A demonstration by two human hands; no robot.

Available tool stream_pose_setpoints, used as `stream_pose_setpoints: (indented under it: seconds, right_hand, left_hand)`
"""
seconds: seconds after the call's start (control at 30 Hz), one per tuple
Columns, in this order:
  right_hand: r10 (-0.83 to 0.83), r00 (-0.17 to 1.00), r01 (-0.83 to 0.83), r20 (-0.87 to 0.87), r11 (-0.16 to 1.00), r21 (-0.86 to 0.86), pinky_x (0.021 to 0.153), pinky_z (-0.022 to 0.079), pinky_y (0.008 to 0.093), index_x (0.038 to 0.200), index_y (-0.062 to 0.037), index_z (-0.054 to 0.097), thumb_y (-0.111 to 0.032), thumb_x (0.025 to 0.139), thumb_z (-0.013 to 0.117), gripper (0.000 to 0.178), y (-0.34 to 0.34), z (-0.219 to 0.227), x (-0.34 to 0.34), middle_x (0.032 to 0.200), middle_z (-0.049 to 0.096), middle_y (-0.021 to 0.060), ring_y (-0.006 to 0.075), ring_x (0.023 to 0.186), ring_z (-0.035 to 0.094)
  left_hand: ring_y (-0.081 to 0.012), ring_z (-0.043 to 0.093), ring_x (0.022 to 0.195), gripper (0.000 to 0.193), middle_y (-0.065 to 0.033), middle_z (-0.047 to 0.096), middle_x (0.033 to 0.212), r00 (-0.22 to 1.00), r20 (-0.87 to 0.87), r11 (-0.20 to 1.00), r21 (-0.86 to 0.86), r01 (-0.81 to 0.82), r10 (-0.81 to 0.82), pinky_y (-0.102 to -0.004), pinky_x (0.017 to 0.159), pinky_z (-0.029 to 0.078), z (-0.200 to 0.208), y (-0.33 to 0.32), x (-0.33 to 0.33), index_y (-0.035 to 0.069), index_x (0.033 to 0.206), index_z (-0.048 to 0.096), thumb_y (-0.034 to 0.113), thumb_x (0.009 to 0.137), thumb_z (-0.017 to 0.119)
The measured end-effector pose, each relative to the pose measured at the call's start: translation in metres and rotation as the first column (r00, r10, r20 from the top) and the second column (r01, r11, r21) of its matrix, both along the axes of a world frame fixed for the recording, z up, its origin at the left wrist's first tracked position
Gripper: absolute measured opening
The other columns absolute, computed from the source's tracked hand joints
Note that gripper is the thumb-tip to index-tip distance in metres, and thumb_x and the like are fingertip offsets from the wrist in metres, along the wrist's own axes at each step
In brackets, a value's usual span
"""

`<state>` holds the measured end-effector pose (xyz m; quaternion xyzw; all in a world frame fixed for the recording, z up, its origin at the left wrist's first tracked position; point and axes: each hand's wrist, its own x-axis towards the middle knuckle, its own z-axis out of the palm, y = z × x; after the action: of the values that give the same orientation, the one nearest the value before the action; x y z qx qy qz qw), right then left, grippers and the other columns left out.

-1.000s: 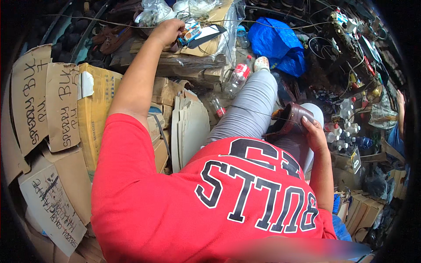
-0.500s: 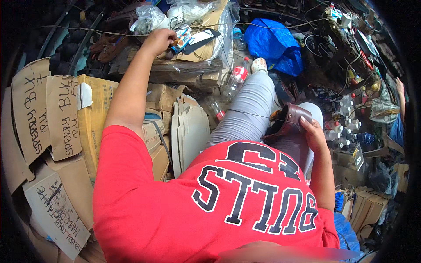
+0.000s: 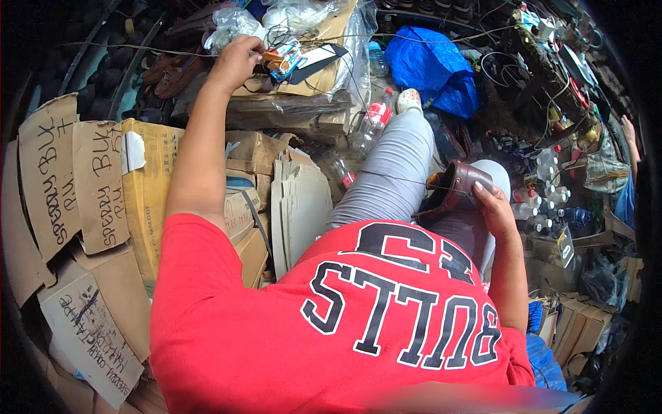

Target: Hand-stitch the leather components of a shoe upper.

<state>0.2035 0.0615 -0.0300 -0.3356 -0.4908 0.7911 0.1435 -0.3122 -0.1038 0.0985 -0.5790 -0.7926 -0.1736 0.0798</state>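
Note:
On my right thigh rests a dark brown leather shoe (image 3: 458,181), with the thumb of my right hand (image 3: 492,207) pressed against its side and the other fingers mostly hidden. A thin dark thread (image 3: 393,174) runs from the shoe across my grey trouser leg. My left arm reaches far forward to the upper left. There my left hand (image 3: 238,63) is closed with bent fingers beside a blue and orange packet (image 3: 283,61). Whatever is between its fingertips is too small to name. The packet lies on a cardboard-topped pile (image 3: 303,86).
Flattened cardboard boxes (image 3: 103,186) crowd my left side. Plastic bottles (image 3: 376,117) stand beyond my knee, and several more (image 3: 545,200) lie at the right. A blue plastic bag (image 3: 431,65) sits ahead. A wire (image 3: 165,51) crosses the far side. Another person's arm (image 3: 629,141) shows at the right edge.
My left hand has shifted slightly left and away from the packet, its fingers still bent. My right hand and the shoe stay nearly in place.

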Motion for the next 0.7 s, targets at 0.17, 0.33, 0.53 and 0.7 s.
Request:
stream_pose_setpoints:
  seconds: [0.17, 0.33, 0.53, 0.7]
  right_hand:
    - [-0.013, 1.0, 0.013, -0.008, 1.0, 0.007, 0.08, 0.044, 0.0251, 0.107, -0.0019, 0.06, -0.025, 0.087, 0.061, 0.031, 0.0, 0.0, 0.0, 0.098, 0.065, 0.0038, 0.0108, 0.085, 0.06]
    - [-0.003, 1.0, 0.002, -0.014, 1.0, -0.018, 0.081, 0.045, 0.0255, 0.106, -0.0017, 0.061, -0.024, 0.087, 0.061, 0.029, 0.0, 0.003, -0.001, 0.098, 0.065, 0.0042, 0.0113, 0.086, 0.06]
    - [-0.048, 0.999, 0.048, -0.004, 0.999, 0.01, 0.081, 0.045, 0.0261, 0.106, -0.0009, 0.061, -0.022, 0.087, 0.06, 0.028, -0.004, 0.002, 0.001, 0.098, 0.065, 0.0046, 0.0119, 0.086, 0.061]
    - [-0.082, 0.996, 0.083, -0.025, 0.996, 0.035, 0.082, 0.044, 0.026, 0.108, -0.0017, 0.061, -0.022, 0.088, 0.059, 0.028, -0.01, 0.008, 0.002, 0.099, 0.065, 0.0051, 0.0121, 0.088, 0.061]
  left_hand:
    - [-0.0185, 0.059, 0.08, 0.013, -0.0062, 0.059, 0.086, 0.97, 0.207, 0.943, 0.328, 0.052, -0.125, -0.0296, 0.071, 0.047, 0.02, -0.012, 0.092, 0.005, 0.088, 0.063, 0.001, 0.076, 0.064]
    - [-0.0177, 0.057, 0.076, 0.008, -0.0066, 0.057, 0.083, 0.484, 0.446, 0.645, 0.644, 0.411, -0.753, -0.0286, 0.068, 0.045, 0.036, -0.029, 0.206, 0.005, 0.084, 0.059, 0.005, 0.079, 0.065]
    - [-0.0225, 0.061, 0.072, 0.003, -0.0063, 0.063, 0.084, -0.248, 0.309, 0.171, 0.873, 0.457, -0.918, -0.0333, 0.062, 0.04, 0.084, -0.041, 0.263, 0.008, 0.081, 0.064, 0.011, 0.082, 0.064]
    - [-0.0257, 0.062, 0.077, 0.005, -0.0089, 0.064, 0.089, -0.304, 0.339, 0.181, 0.876, 0.447, -0.891, -0.0348, 0.069, 0.044, 0.098, -0.049, 0.277, 0.008, 0.08, 0.064, 0.012, 0.082, 0.064]
